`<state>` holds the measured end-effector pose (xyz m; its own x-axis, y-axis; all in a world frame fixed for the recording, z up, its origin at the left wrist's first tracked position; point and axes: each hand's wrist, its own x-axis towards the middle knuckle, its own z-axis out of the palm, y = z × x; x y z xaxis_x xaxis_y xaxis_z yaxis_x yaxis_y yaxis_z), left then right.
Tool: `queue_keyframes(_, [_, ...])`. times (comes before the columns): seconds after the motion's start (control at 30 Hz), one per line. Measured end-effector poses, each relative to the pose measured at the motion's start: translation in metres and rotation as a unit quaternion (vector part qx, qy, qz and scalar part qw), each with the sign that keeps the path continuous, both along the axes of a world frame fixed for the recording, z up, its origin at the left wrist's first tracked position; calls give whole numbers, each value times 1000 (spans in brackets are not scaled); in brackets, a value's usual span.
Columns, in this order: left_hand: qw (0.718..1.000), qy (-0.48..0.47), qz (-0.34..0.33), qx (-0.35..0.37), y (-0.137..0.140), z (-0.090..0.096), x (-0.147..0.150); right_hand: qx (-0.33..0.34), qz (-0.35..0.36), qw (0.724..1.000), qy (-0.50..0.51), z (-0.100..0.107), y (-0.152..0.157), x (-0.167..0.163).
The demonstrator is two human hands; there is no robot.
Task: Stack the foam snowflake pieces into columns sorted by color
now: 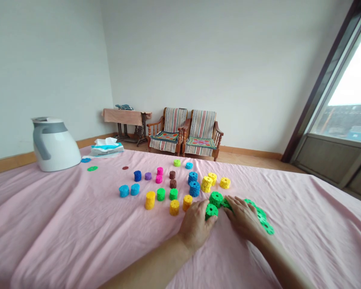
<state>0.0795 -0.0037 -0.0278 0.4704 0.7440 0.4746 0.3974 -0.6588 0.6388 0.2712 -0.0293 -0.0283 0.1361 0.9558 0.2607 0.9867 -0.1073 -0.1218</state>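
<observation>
My left hand (196, 221) curves round a short stack of green snowflake discs (211, 210), thumb at its near side and fingers at its left. Just behind it stands another green stack (216, 198). My right hand (243, 212) lies palm down with its fingers stretched over several green discs (227, 203), partly hiding them. Beyond its right side, a row of loose overlapping green discs (261, 216) spreads on the cloth. Left of my left hand are orange-yellow stacks (174, 207), and farther back are dark blue stacks (194, 188).
Small stacks in yellow (207, 184), green (161, 194), brown (173, 183), pink (159, 179) and light blue (124, 191) cover the middle of the wrinkled pink cloth (87, 224). A white jug (58, 146) and a tissue box (107, 149) stand at the far left.
</observation>
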Motion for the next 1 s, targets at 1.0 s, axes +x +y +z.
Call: queue_keyframes(1.0, [999, -25, -29, -16, 0, 6, -4, 60, 23, 893, 446, 18, 4, -41])
